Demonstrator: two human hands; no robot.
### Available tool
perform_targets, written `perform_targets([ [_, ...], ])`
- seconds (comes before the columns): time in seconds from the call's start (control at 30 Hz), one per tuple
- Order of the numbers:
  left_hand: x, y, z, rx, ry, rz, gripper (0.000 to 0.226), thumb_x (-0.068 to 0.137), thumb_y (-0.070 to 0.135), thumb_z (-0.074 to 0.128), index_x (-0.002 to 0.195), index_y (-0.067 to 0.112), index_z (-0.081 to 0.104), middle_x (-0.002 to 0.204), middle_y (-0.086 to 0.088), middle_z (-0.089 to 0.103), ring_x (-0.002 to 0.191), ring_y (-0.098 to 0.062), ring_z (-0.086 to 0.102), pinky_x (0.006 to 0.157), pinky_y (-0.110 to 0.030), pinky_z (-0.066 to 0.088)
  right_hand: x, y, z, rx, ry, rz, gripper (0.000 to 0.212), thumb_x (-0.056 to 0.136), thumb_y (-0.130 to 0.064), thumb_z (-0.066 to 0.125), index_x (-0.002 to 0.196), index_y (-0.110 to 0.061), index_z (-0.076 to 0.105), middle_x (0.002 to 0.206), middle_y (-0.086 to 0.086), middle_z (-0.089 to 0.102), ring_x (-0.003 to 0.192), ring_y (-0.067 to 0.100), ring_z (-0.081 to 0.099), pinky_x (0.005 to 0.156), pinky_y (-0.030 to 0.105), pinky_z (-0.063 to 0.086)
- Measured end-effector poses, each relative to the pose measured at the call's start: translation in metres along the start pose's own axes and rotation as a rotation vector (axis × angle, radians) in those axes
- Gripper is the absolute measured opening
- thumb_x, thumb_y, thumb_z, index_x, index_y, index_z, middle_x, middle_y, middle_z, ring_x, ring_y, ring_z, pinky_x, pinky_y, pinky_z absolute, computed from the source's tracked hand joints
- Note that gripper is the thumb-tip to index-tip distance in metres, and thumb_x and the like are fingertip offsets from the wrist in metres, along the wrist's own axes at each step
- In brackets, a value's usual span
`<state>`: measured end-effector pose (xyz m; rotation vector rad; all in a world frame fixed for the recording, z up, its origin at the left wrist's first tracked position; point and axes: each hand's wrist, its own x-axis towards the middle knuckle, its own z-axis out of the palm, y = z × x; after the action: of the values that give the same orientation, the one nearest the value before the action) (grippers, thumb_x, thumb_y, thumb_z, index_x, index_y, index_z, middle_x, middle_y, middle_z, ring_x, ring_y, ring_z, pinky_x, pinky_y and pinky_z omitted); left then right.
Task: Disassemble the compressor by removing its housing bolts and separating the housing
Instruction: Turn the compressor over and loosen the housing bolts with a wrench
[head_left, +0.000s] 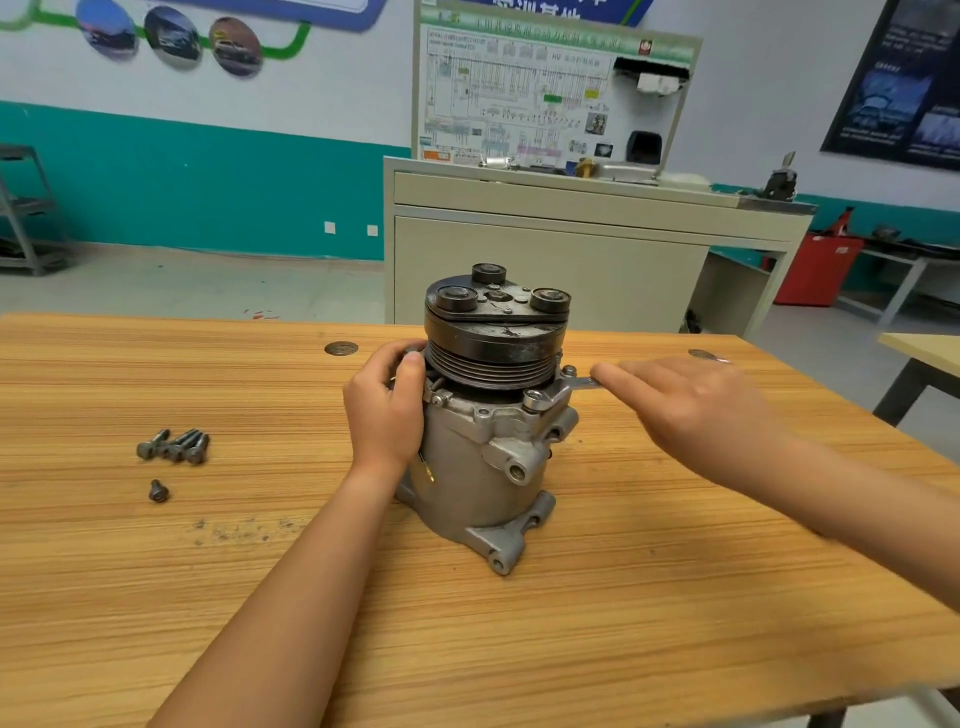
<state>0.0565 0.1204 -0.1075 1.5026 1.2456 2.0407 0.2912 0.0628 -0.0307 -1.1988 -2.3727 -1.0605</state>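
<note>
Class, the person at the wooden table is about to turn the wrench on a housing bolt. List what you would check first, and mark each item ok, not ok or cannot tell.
1. Silver metal compressor stands upright on the wooden table: ok.
2. Left hand grips its upper body beside the black grooved pulley to steady it: ok.
3. Flat steel wrench sits on the flange bolt: ok.
4. Right hand grip on the wrench handle: cannot tell; straight fingers lie on it and the hand is blurred.
5. Loose dark bolts lie together to the left, away from the table edge: ok.
6. Bolts left on the far side: cannot tell, hidden.
</note>
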Motion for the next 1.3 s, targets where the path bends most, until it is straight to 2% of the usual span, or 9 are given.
perform_targets([
  [0.17, 0.000, 0.000, -0.001, 0.000, -0.005, -0.008, 0.034, 0.082, 0.025, 0.040, 0.096, 0.010, 0.068, 0.085, 0.011, 0.063, 0.079, 0.014, 0.055, 0.071, -0.005, 0.039, 0.024, -0.021, 0.036, 0.174, 0.277, 0.082, 0.022, 0.069, 0.017, 0.066, 0.082, 0.000, 0.070, 0.078, 0.011, 0.070, 0.069, 0.025, 0.068, 0.073, 0.044, 0.054],
  [0.33, -0.001, 0.001, -0.002, 0.014, -0.002, -0.015, 0.038, 0.082, 0.027, 0.040, 0.099, 0.008, 0.069, 0.090, 0.006, 0.065, 0.084, 0.000, 0.056, 0.074, -0.010, 0.043, -0.013, -0.025, -0.010, 0.402, 0.434, 0.357, 0.031, 0.093, -0.008, 0.046, 0.120, 0.003, 0.056, 0.074, 0.008, 0.060, 0.059, 0.020, 0.052, 0.051, 0.031, 0.041],
  [0.43, -0.003, 0.002, -0.001, 0.012, 0.005, -0.028, 0.036, 0.082, 0.028, 0.041, 0.098, 0.012, 0.068, 0.089, 0.008, 0.065, 0.084, 0.001, 0.057, 0.075, -0.012, 0.043, -0.032, -0.041, -0.054, 0.267, 0.106, 0.346, 0.043, 0.093, -0.017, 0.043, 0.135, -0.010, 0.044, 0.073, 0.003, 0.059, 0.047, 0.022, 0.049, 0.036, 0.030, 0.040],
  [0.53, -0.003, 0.002, -0.002, 0.015, 0.014, -0.044, 0.028, 0.082, 0.028, 0.041, 0.094, 0.020, 0.065, 0.084, 0.018, 0.061, 0.079, 0.015, 0.054, 0.073, -0.008, 0.041, -0.031, -0.049, -0.066, -0.008, -0.334, 0.345, 0.058, 0.096, -0.021, 0.036, 0.145, -0.031, 0.005, 0.067, -0.008, 0.031, 0.050, 0.015, 0.032, 0.040, 0.025, 0.020],
  [0.8, -0.003, 0.001, -0.001, 0.020, 0.033, -0.054, 0.028, 0.081, 0.029, 0.041, 0.094, 0.021, 0.064, 0.083, 0.018, 0.060, 0.078, 0.015, 0.054, 0.072, -0.008, 0.041, 0.000, -0.067, -0.078, 0.016, -0.504, 0.267, 0.070, 0.088, 0.000, 0.037, 0.147, -0.015, 0.001, 0.092, 0.006, 0.047, 0.072, 0.025, 0.043, 0.041, 0.027, 0.017],
  [0.9, -0.003, 0.002, 0.000, 0.023, 0.041, -0.049, 0.028, 0.081, 0.028, 0.041, 0.093, 0.021, 0.065, 0.083, 0.018, 0.060, 0.078, 0.012, 0.055, 0.072, -0.009, 0.041, 0.015, -0.087, -0.081, 0.010, -0.578, 0.238, 0.062, 0.087, 0.008, 0.024, 0.144, 0.003, -0.002, 0.113, 0.018, 0.048, 0.057, 0.018, 0.039, 0.035, 0.024, 0.020],
  [1.0, -0.003, 0.002, 0.000, 0.021, 0.045, -0.049, 0.033, 0.082, 0.028, 0.041, 0.095, 0.016, 0.068, 0.086, 0.010, 0.063, 0.084, -0.001, 0.057, 0.074, -0.018, 0.043, 0.015, -0.100, -0.078, 0.012, -0.577, 0.217, 0.072, 0.069, 0.014, 0.006, 0.140, 0.010, -0.007, 0.107, 0.018, 0.047, 0.051, 0.015, 0.028, 0.033, 0.019, 0.021],
  [1.1, -0.003, 0.001, 0.000, 0.032, 0.046, -0.042, 0.035, 0.082, 0.029, 0.041, 0.096, 0.013, 0.069, 0.089, 0.006, 0.064, 0.087, -0.006, 0.057, 0.075, -0.019, 0.043, 0.010, -0.094, -0.073, -0.024, -0.595, 0.192, 0.060, 0.085, 0.014, 0.022, 0.139, 0.015, -0.004, 0.093, 0.015, 0.046, 0.049, 0.013, 0.035, 0.032, 0.016, 0.020],
  [1.3, -0.003, 0.001, -0.001, 0.044, 0.037, -0.048, 0.038, 0.082, 0.029, 0.040, 0.098, 0.012, 0.069, 0.090, 0.007, 0.064, 0.087, -0.005, 0.056, 0.074, -0.011, 0.042, 0.014, -0.099, -0.075, -0.017, -0.636, 0.101, 0.073, 0.061, 0.016, 0.004, 0.134, 0.022, 0.001, 0.119, 0.029, 0.042, 0.085, 0.027, 0.058, 0.034, 0.021, 0.026],
])
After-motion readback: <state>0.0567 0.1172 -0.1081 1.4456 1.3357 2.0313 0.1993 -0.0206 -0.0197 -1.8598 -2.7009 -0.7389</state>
